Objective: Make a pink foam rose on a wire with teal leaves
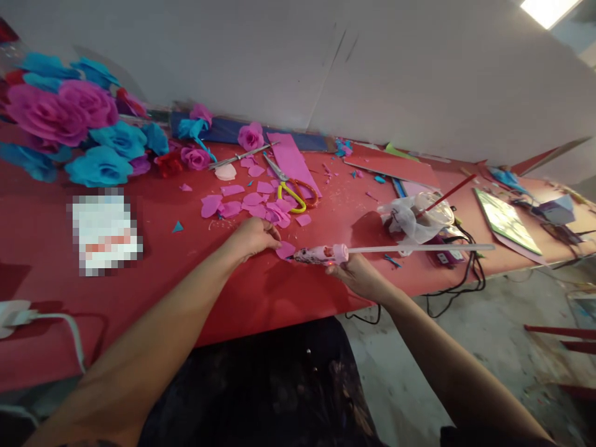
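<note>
My right hand [356, 273] is wrapped round a pink glue gun [321, 253], with a long translucent glue stick [419, 248] reaching out of its back to the right. The gun's tip lies at a pink paper petal [285, 249]. My left hand [255, 239] pinches that petal at its left edge. Behind my hands, loose pink petals [254, 200] are scattered on the red table, beside scissors with yellow and orange handles [292, 194]. A long pink paper strip [293, 162] lies behind the scissors.
Blue, pink and red paper flowers [84, 127] are bunched at the left. Near them are a blurred white item [105, 233] and a white plug with cable [18, 315]. At the right stand a plastic cup [435, 210], black cables [472, 267] and a green-edged board [506, 220].
</note>
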